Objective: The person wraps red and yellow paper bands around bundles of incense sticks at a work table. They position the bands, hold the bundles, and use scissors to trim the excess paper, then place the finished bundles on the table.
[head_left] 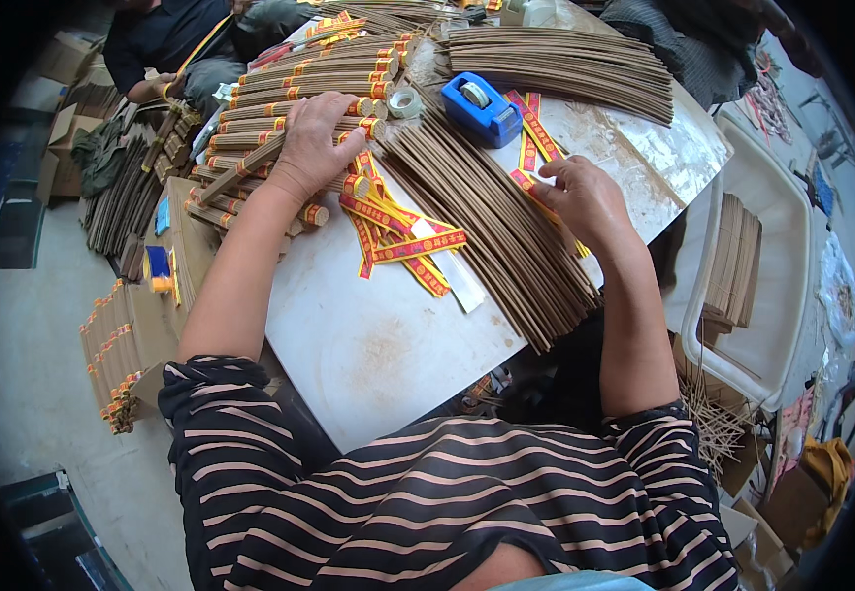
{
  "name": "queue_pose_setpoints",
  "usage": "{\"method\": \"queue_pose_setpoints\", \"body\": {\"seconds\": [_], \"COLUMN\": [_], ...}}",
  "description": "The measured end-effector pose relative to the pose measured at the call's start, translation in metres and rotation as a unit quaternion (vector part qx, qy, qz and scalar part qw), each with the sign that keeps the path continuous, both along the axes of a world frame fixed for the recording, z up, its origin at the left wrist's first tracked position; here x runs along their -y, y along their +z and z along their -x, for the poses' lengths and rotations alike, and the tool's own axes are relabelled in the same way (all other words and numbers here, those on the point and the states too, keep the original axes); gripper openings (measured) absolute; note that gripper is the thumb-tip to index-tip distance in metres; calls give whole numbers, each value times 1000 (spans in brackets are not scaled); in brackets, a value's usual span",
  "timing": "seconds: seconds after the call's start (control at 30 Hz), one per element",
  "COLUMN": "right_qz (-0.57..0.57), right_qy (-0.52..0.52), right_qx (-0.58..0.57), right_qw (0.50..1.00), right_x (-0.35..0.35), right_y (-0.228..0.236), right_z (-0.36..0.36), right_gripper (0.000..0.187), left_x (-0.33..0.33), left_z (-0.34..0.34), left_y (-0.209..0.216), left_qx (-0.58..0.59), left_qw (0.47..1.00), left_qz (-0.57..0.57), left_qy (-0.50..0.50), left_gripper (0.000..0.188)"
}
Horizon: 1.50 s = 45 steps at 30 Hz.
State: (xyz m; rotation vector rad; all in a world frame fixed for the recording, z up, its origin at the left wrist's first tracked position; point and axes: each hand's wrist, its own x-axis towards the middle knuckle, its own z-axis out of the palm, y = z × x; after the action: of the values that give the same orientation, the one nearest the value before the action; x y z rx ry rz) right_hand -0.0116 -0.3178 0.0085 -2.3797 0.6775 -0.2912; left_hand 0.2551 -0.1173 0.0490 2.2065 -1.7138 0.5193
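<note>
My left hand [314,148] is over the pile of incense-stick bundles [299,84] on the left of the table, its fingers and thumb closed round a bundle that lies aslant to the others. Red and yellow paper bands wrap these bundles. On the right, my right hand [590,202] pinches a red and yellow paper strip [536,189] beside a spread of loose brown incense sticks [492,222]; its fingertips are partly hidden. More paper strips [413,241] lie crossed between the bundles and the loose sticks. Behind them stands a blue tape dispenser [482,108].
A roll of tape [405,102] sits by the bundle ends. More loose sticks [565,64] lie at the table's far side. A white plastic tub [782,305] with sticks stands right of the table [349,364]. Banded bundles [117,345] stand at lower left. Other people sit across the table.
</note>
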Motion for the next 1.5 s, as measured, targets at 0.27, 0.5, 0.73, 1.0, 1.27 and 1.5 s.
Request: {"method": "queue_pose_setpoints", "body": {"seconds": [0.27,0.5,0.73,1.0,1.27,1.5], "right_qz": [-74,-155,-136,-80,-48,-163], "right_qy": [-10,-1,21,16,0,-35], "right_qx": [15,40,-17,-78,-36,203], "right_qw": [997,987,990,994,998,965], "right_x": [8,2,-3,-10,-9,-20], "right_y": [4,-2,-4,13,1,6], "right_z": [5,1,2,-3,-2,-14], "right_gripper": [31,31,32,33,36,20], "left_x": [-12,-24,-45,-76,-93,-116], "left_z": [-1,7,20,27,33,69], "left_y": [-13,-18,-15,-34,-33,-11], "left_qx": [25,59,74,73,22,-16], "left_qw": [997,994,986,988,995,974], "left_qz": [67,91,147,132,93,182], "left_qy": [-5,6,-19,-23,29,137], "left_gripper": [43,33,33,45,40,30]}}
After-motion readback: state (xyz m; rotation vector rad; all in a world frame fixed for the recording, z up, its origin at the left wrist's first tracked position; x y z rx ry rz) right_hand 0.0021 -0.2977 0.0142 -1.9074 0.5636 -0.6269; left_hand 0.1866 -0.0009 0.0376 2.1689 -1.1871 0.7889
